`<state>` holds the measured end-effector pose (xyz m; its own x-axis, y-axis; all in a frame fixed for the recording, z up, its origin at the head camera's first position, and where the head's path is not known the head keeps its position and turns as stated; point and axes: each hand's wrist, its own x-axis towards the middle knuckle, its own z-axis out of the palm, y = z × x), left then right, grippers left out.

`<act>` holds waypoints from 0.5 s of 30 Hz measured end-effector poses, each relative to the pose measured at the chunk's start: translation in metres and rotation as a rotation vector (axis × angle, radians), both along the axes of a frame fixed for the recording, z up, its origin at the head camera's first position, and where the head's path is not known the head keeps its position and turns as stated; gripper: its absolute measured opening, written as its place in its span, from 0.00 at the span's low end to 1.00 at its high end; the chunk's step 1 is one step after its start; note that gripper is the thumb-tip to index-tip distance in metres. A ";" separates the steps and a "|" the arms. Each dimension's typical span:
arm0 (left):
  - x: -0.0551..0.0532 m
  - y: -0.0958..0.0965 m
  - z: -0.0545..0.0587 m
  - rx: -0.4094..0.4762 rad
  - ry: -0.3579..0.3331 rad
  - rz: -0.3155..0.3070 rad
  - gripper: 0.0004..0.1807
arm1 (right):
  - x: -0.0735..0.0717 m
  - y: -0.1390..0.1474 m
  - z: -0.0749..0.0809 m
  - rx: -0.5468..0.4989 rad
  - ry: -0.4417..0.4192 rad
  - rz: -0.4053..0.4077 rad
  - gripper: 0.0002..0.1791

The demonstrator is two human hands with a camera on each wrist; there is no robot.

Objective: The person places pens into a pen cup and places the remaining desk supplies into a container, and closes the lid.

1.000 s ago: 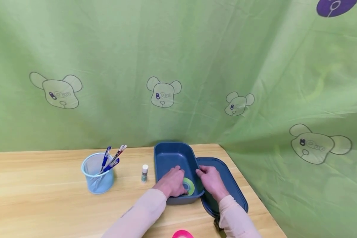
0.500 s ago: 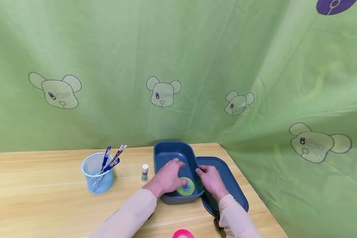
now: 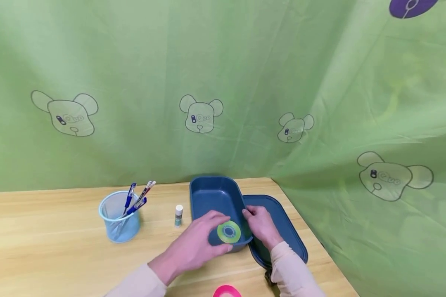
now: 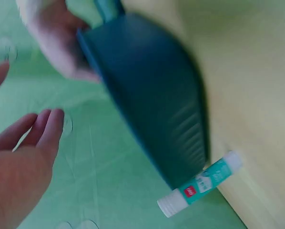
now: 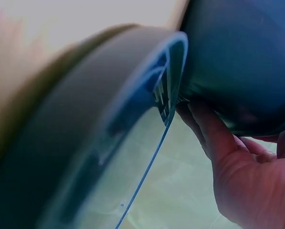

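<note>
A deep dark-blue storage box (image 3: 212,202) stands on the table, holding a roll of green tape (image 3: 229,232) at its near end. My left hand (image 3: 193,243) hovers at the box's near left corner, thumb and fingers spread; in the left wrist view these fingers (image 4: 51,131) have nothing between them. My right hand (image 3: 260,226) grips the box's right wall, the thumb over the rim and the fingers (image 5: 209,124) on the outer side. Under that side of the box and the right hand lies the dark-blue lid (image 3: 282,229).
A glue stick (image 3: 179,215) stands upright left of the box. Farther left is a light-blue mesh pen cup (image 3: 122,231) with pens and pencils. A pink ring-shaped roll (image 3: 226,291) lies at the bottom edge of the view. Green cloth (image 3: 141,156) hangs behind and to the right.
My left hand has let go of the green tape inside the box and drawn back toward me and to the left, opening its fingers. The right hand keeps its grip on the box wall.
</note>
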<state>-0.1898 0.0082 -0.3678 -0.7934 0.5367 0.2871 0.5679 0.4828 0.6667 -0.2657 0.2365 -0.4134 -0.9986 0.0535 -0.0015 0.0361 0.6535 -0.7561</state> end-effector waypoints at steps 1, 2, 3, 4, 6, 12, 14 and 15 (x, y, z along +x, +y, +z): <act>0.005 -0.003 -0.001 -0.009 -0.010 -0.001 0.33 | 0.000 0.000 0.001 -0.004 0.000 -0.002 0.19; 0.011 -0.005 -0.002 -0.018 -0.011 -0.007 0.33 | -0.001 -0.001 0.001 -0.008 0.000 -0.004 0.20; 0.016 -0.007 -0.004 -0.030 -0.017 -0.016 0.33 | -0.001 -0.001 0.002 -0.011 0.001 -0.006 0.21; 0.020 -0.008 -0.005 -0.044 -0.030 -0.029 0.33 | -0.001 -0.001 0.002 -0.007 0.005 -0.005 0.21; 0.026 -0.010 -0.008 -0.059 -0.085 -0.060 0.34 | -0.001 0.000 0.003 -0.012 0.004 -0.012 0.21; 0.034 -0.010 -0.022 -0.066 -0.283 -0.119 0.40 | 0.001 0.000 0.001 -0.012 -0.008 -0.014 0.22; 0.035 -0.010 -0.030 -0.070 -0.291 -0.145 0.41 | 0.001 0.001 0.001 -0.011 -0.019 -0.004 0.22; 0.034 -0.010 -0.036 -0.081 -0.299 -0.155 0.42 | 0.001 0.001 0.001 -0.010 -0.025 0.001 0.23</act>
